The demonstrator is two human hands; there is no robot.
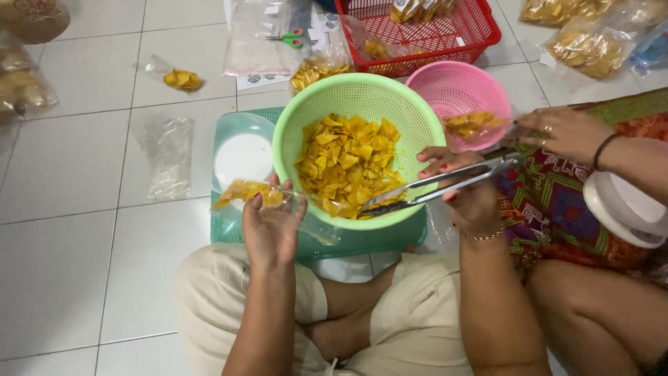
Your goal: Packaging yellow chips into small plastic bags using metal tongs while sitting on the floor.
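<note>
On the tiled floor [62, 181], sitting cross-legged behind a green basket [358, 104] heaped with yellow chips [344, 163]. Right hand [463, 191] closing its fingers [435, 154] around metal tongs [435, 188], gripping them near the hinge end. Tongs lying long and nearly level, pointing left and slightly down, tips resting at the near edge of the chip pile, just inside the basket rim. Left hand [271, 226] curling its fingers [278, 191] around a small clear bag [250, 195], holding it pinched and partly filled with chips, just outside the basket's left rim. Bag sitting left of the tong tips, with only the basket rim between them; left hand being the nearer to the bag, right hand the nearer to the pile.

Underneath, a teal tray [240, 230] carrying the basket, with a white round lid [242, 159] showing at its left. Beyond, a pink basket [459, 94] holding a few chips, and a red crate [431, 31] further back. To the right, another person's hand [563, 132] reaching toward the pink basket, close to the tong handles but apart from them. Lying on the tiles to the left, an empty clear bag [167, 157] and a small filled bag [177, 78]; scissors [287, 38] resting on plastic farther off.
</note>
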